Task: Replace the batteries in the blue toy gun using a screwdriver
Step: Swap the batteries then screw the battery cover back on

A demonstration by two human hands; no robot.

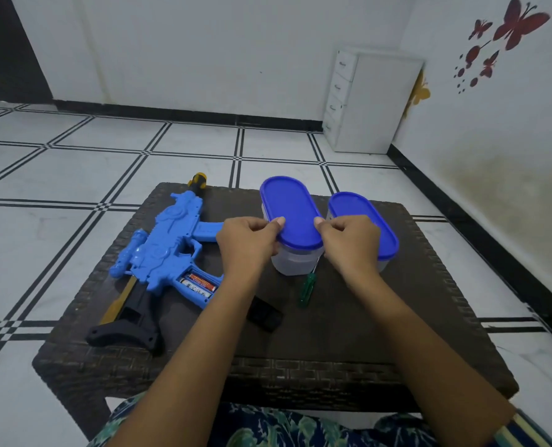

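The blue toy gun (168, 243) lies on its side on the left of the dark woven table (348, 321). Its grip compartment is uncovered and shows batteries (197, 283). A black battery cover (265, 314) lies on the table near my left forearm. A green-handled screwdriver (307, 288) lies just in front of the clear container with a blue lid (292, 211). My left hand (247, 243) grips the lid's near left edge, thumb on top. My right hand (348, 241) grips its near right edge the same way.
A second clear container with a blue lid (369, 217) stands right behind my right hand. The gun's black stock (129, 330) reaches toward the table's front left corner. A white drawer unit (364, 101) stands against the far wall on tiled floor.
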